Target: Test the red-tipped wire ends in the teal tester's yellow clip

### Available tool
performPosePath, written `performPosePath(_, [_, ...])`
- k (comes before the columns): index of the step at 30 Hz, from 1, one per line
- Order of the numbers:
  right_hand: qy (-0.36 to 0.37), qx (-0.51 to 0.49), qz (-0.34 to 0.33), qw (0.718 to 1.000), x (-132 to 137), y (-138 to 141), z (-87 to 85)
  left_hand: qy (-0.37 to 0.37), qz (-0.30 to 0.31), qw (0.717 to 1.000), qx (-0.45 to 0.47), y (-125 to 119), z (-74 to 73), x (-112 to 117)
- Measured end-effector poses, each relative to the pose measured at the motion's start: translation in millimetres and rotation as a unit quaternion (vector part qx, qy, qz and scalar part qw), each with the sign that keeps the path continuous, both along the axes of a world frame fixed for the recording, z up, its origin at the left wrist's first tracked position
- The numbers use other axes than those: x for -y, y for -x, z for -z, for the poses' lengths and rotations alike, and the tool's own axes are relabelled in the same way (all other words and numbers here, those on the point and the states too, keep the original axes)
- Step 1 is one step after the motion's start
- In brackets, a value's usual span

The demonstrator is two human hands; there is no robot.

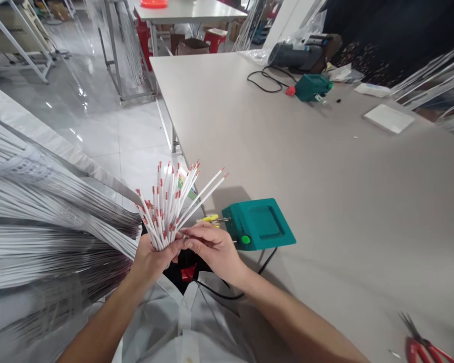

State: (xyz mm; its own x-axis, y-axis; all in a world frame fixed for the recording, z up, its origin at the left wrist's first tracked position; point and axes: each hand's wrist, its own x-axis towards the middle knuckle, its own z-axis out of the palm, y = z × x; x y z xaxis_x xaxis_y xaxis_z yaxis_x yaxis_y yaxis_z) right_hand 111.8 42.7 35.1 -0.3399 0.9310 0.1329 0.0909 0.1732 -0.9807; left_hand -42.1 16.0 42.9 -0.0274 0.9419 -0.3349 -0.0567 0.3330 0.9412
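A bundle of white wires [166, 206] with reddish, copper-looking tips stands fanned upward in front of my body. My left hand [155, 254] is closed around its lower part. Two wires [204, 196] lean out to the right, apart from the others. At their base my right hand [212, 247] is closed in a pinch, its fingertips against my left thumb; they partly hide what lies between them. Just beyond my right hand sits a green device [259, 224] with a round green button, at the table's edge. A yellow-handled tool [211, 218] lies beside it.
Long bundles of white wires [53, 212] hang at my left. The grey table [325, 186] stretches ahead and right. Red-handled pliers [419, 340] lie near right. A second green device [312, 86], a dark motor-like machine [298, 53] and a white block [389, 118] are farther back.
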Motion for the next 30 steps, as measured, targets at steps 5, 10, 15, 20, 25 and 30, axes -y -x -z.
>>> performPosePath(5, [0.127, -0.154, 0.041, 0.979, 5, 16, 10.5, -0.002, 0.021, 1.000, 0.008, 1, -2.6, 3])
performPosePath(10, [0.258, -0.192, 0.059, 0.945, 9, 23, 13.6, 0.006, -0.013, 1.000, -0.001, 0, 6.3, 4])
performPosePath(15, [0.055, 0.040, 0.036, 0.997, 10, 13, 2.7, 0.020, -0.114, 0.993, -0.025, 5, 19.6, 2])
performPosePath(20, [-0.069, 0.098, 0.077, 0.990, 9, 8, -7.7, -0.010, -0.099, 0.994, -0.052, 3, 10.7, 3])
performPosePath(25, [-0.011, 0.038, 0.074, 0.996, -2, 17, -8.3, -0.034, -0.046, 0.996, -0.070, -5, 5.2, 10])
performPosePath(30, [0.111, -0.057, 0.080, 0.989, -1, 24, 0.3, -0.015, -0.070, 0.996, -0.044, -1, 14.8, 13])
